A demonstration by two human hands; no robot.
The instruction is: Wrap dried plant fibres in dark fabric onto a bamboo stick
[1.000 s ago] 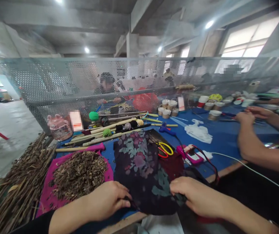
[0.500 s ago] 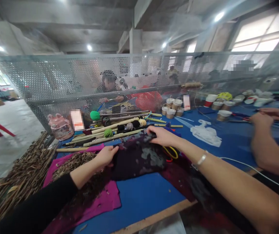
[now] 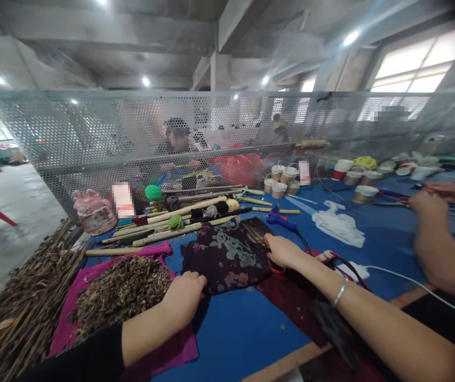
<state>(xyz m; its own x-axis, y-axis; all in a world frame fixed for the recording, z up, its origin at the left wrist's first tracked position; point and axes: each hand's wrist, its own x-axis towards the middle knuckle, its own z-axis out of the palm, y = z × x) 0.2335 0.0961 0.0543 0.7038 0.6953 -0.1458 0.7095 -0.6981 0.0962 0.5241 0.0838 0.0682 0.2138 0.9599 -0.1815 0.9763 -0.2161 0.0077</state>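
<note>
A dark cloth with a grey and pink floral pattern (image 3: 231, 260) lies on the blue tabletop in front of me. At its lower left edge is my left hand (image 3: 183, 297), fingers curled and closed on the cloth's edge. My right hand (image 3: 283, 250) is at the cloth's right side with its fingers closed downward. Under it shows a red loop (image 3: 277, 271), like a handle; what the fingers grip is hidden. A flat brownish piece (image 3: 256, 231) lies just beyond those fingertips. Dark red cloth (image 3: 291, 302) spreads below my right wrist.
Brown dried bits (image 3: 126, 292) are heaped on magenta cloth (image 3: 187, 342) at left, beside long dry stalks (image 3: 24, 297). Sticks and yarn balls (image 3: 175, 222) lie behind. A blue corded tool (image 3: 282, 220), paper cups (image 3: 279, 190) and a white plastic bag (image 3: 337, 225) stand right. A co-worker's hands (image 3: 430, 204) work there.
The dark cloth, held raised between both hands before, now lies flatter on the table. My left hand has come nearer and right; my right hand has moved right and nearer, over the loops.
</note>
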